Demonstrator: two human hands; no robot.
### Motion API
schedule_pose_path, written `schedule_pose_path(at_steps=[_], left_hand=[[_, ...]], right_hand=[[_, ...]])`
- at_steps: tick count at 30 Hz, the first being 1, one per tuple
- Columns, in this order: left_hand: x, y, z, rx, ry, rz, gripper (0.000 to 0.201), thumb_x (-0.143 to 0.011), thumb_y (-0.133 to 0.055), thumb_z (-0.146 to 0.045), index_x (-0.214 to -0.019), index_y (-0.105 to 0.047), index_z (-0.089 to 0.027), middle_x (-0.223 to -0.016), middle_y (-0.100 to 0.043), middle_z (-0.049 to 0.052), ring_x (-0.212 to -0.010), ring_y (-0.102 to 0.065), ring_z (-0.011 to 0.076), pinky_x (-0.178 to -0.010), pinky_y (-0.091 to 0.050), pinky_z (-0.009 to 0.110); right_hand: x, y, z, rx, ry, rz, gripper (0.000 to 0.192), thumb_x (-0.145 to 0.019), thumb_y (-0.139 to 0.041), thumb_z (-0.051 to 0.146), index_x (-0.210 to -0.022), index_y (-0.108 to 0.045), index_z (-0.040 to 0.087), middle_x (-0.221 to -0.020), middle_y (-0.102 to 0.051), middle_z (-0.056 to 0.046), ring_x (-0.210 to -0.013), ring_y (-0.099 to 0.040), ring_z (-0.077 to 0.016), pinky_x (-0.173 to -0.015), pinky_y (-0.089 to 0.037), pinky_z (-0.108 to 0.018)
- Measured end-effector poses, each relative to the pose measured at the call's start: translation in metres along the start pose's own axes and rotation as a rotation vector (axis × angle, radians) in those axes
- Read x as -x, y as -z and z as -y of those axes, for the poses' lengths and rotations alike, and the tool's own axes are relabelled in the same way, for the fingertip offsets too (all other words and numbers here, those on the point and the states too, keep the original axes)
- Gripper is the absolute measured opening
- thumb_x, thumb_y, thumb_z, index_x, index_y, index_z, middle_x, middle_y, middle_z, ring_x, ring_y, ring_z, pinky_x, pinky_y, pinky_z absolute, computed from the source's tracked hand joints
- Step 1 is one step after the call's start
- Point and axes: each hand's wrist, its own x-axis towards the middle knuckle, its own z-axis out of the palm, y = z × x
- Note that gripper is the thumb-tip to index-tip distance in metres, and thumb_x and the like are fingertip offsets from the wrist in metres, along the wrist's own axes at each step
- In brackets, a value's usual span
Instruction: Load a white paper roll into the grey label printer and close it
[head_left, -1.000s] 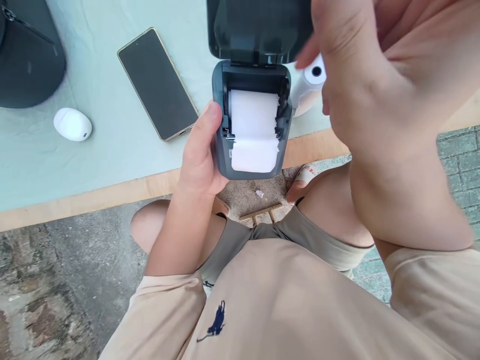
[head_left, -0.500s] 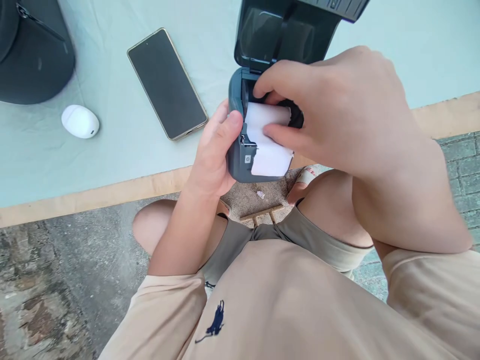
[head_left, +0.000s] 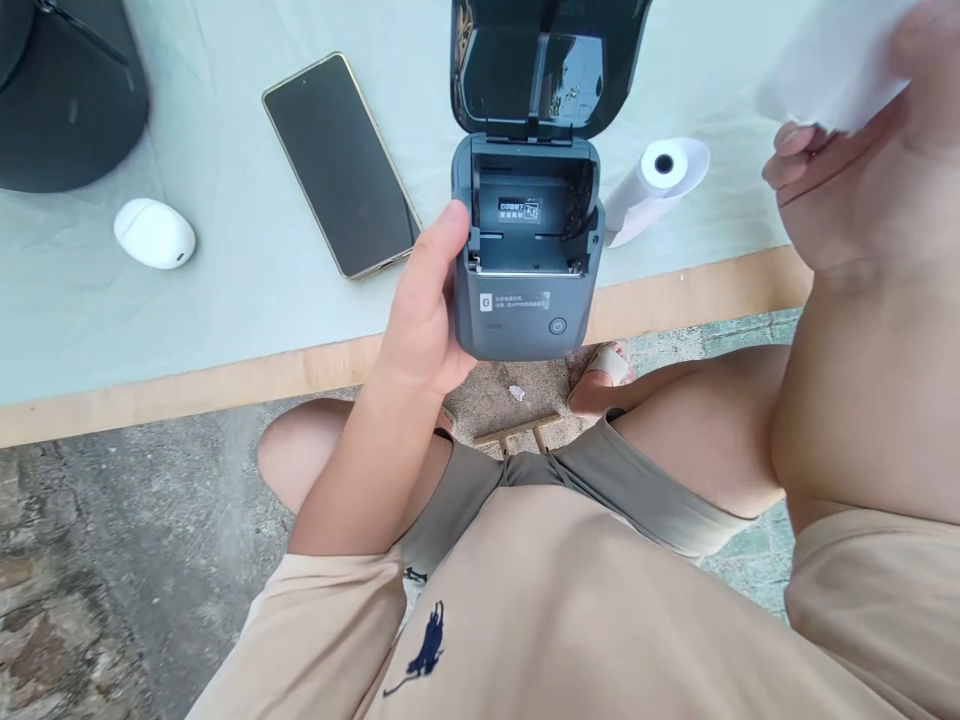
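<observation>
My left hand (head_left: 424, 310) grips the left side of a dark grey portable label printer (head_left: 517, 325) at the table's front edge. Its glossy black lid (head_left: 547, 70) stands raised, and the paper bay inside is bare, with a small printed label on its back wall. At the upper right, my right hand (head_left: 847, 200) is closed on white paper (head_left: 832, 65), blurred by motion and partly cut off by the frame. A white paper roll (head_left: 660, 165) with a dark core and a loose end stands on the table just right of the printer.
A phone (head_left: 341, 165) lies dark-screened left of the printer. Farther left are a white oval earbud case (head_left: 154, 233) and a black zippered bag (head_left: 71, 120). The table's wooden edge (head_left: 187, 385) runs in front of my knees.
My right hand has lifted the white paper out of the printer's bay and moved away to the upper right. The bay and the standing paper roll now show. My left hand keeps its hold.
</observation>
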Motion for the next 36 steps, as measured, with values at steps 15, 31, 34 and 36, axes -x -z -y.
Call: schedule_pose_path(at_steps=[15,31,34,36], left_hand=[[-0.004,-0.007,-0.005,-0.085,0.029,-0.063,0.041,-0.098,-0.038,-0.042,-0.096,-0.071,-0.019,-0.105,-0.076,0.006,-0.131,-0.057,0.0286,-0.108,-0.051,0.038],[-0.003,-0.009,-0.004,-0.128,0.035,-0.067,0.042,-0.098,-0.036,-0.043,-0.095,-0.071,-0.021,-0.113,-0.074,0.005,-0.141,-0.047,0.0259,-0.113,-0.047,0.038],[-0.002,-0.007,-0.003,-0.143,0.009,-0.082,0.043,-0.097,-0.037,-0.047,-0.093,-0.071,-0.022,-0.114,-0.074,0.005,-0.141,-0.048,0.0258,-0.113,-0.047,0.036],[-0.001,-0.005,-0.002,-0.146,0.002,-0.081,0.042,-0.097,-0.039,-0.048,-0.094,-0.071,-0.021,-0.113,-0.075,0.005,-0.140,-0.049,0.0265,-0.113,-0.047,0.036]], right_hand=[[0.021,-0.005,0.027,0.510,0.174,0.091,0.058,-0.058,-0.074,0.020,-0.113,-0.059,0.026,-0.103,-0.065,-0.003,-0.091,-0.061,-0.0202,-0.077,-0.045,-0.034],[0.060,-0.073,0.050,0.546,0.317,0.221,0.049,-0.074,-0.063,0.018,-0.118,-0.048,0.034,-0.116,-0.057,-0.006,-0.107,-0.055,-0.0259,-0.098,-0.049,-0.047],[0.055,-0.068,0.057,0.383,0.317,0.197,0.065,-0.075,-0.064,0.021,-0.131,-0.036,0.035,-0.138,-0.048,-0.003,-0.097,-0.058,-0.0199,-0.092,-0.051,-0.040],[0.054,-0.065,0.064,0.255,0.316,0.120,0.064,-0.078,-0.066,0.034,-0.134,-0.033,0.034,-0.145,-0.039,-0.003,-0.086,-0.057,-0.0157,-0.080,-0.052,-0.037]])
